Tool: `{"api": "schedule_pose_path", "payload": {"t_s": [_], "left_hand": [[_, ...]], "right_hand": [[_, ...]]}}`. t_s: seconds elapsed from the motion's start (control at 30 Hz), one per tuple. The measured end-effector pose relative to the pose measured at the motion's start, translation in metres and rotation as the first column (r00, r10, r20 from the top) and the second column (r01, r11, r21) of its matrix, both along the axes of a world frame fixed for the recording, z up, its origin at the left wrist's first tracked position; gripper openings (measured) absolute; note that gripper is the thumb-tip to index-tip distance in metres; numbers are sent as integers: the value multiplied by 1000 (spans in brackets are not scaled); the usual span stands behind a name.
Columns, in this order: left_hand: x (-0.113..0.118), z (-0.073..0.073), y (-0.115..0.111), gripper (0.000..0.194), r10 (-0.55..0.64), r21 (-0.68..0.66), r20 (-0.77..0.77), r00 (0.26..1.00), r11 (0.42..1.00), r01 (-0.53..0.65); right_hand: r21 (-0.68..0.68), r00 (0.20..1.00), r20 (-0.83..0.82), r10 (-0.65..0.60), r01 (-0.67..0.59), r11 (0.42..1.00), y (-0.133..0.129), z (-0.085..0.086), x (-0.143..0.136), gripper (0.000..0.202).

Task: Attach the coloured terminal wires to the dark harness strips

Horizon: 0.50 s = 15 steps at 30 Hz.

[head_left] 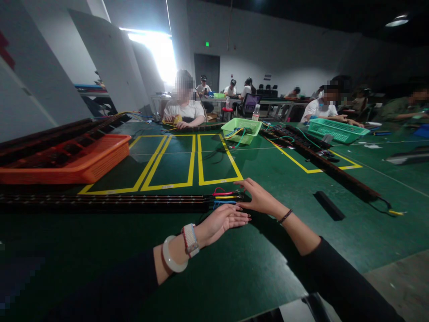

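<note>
My left hand [219, 223] lies nearly flat, its fingers stretched out just below the ends of some coloured wires. Its wrist wears a watch and a pale bangle. Reaching in from the right, my right hand [259, 197] has thumb and forefinger apart around the wire tips, and I see nothing firmly gripped. Red wires [221, 190], a yellow wire [225, 197] and blue wires [223, 202] come out of the end of long dark strips [134, 199] lying side by side on the green table. The tips near my fingers are partly hidden.
An orange basket [100, 161] holding dark parts stands at the left. Yellow tape outlines [192, 163] mark the table. A light green basket [243, 127], a teal basket [338, 129], a long dark strip [335, 167] and a short black bar [329, 205] lie beyond. A co-worker [184, 109] sits opposite.
</note>
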State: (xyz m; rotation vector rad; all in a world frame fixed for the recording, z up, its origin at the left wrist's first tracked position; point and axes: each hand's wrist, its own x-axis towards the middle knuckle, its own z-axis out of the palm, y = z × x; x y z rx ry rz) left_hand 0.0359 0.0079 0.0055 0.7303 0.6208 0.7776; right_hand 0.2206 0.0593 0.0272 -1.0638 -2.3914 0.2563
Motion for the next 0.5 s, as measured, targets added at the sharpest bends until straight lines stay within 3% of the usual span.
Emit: {"api": "schedule_pose_path", "payload": {"t_s": [0.3, 0.5], "left_hand": [[1, -7, 5, 19, 44, -93, 59, 997, 995, -38], [1, -7, 6, 26, 89, -148, 65, 994, 986, -78]], "right_hand": [[-13, 999, -32, 9, -9, 1000, 7, -15, -7, 42], [-32, 995, -96, -15, 12, 999, 10, -20, -11, 18]]}}
